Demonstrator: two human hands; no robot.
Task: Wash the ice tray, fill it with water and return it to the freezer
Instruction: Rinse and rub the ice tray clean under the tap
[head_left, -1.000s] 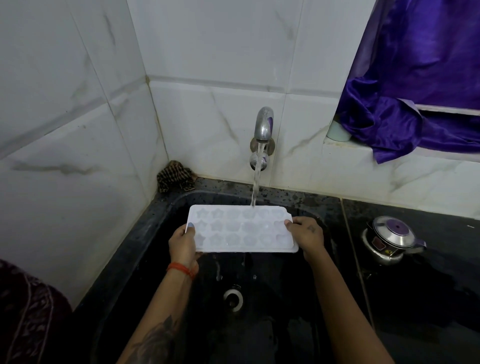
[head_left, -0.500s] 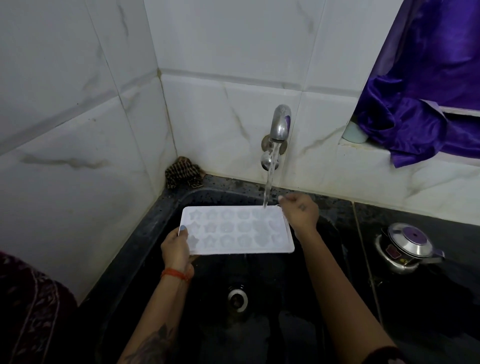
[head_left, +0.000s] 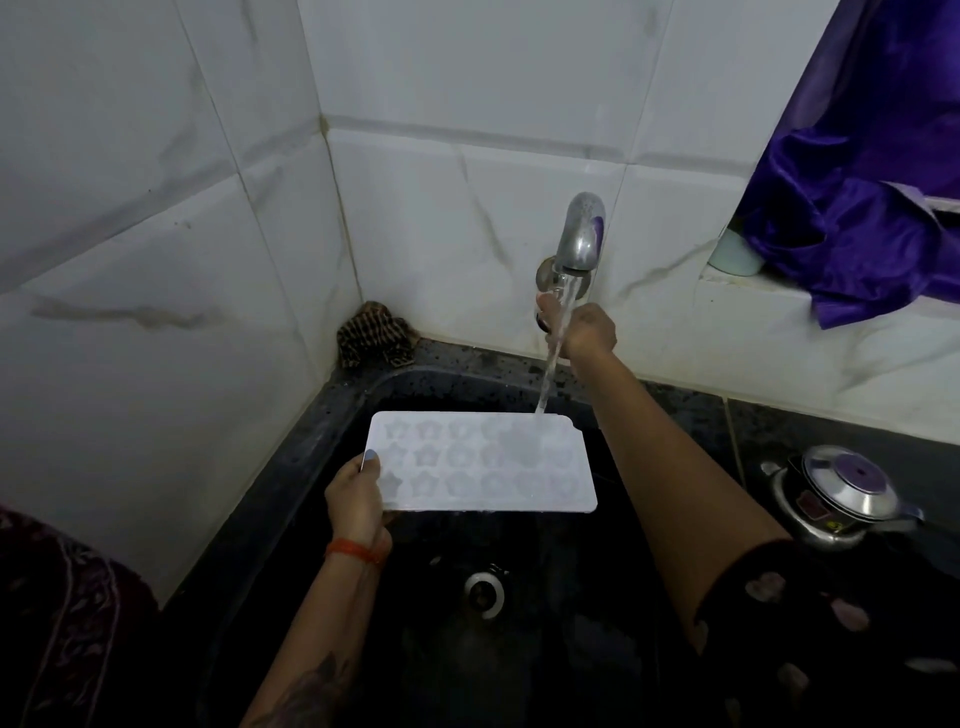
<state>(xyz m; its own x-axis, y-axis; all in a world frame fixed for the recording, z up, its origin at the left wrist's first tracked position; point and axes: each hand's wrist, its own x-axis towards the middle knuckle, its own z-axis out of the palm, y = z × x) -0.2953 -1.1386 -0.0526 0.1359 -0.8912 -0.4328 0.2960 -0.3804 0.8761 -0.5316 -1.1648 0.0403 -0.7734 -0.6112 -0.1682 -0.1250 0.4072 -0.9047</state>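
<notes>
White tiled walls back a black sink (head_left: 322, 415) where the left hand (head_left: 356, 499) pinches the white ice tray (head_left: 483, 462) by its short end under running water, right hand (head_left: 587, 327) curled at the tap (head_left: 579, 239) handle; wet, light and bendy-looking, it probably wants both ends held.
</notes>
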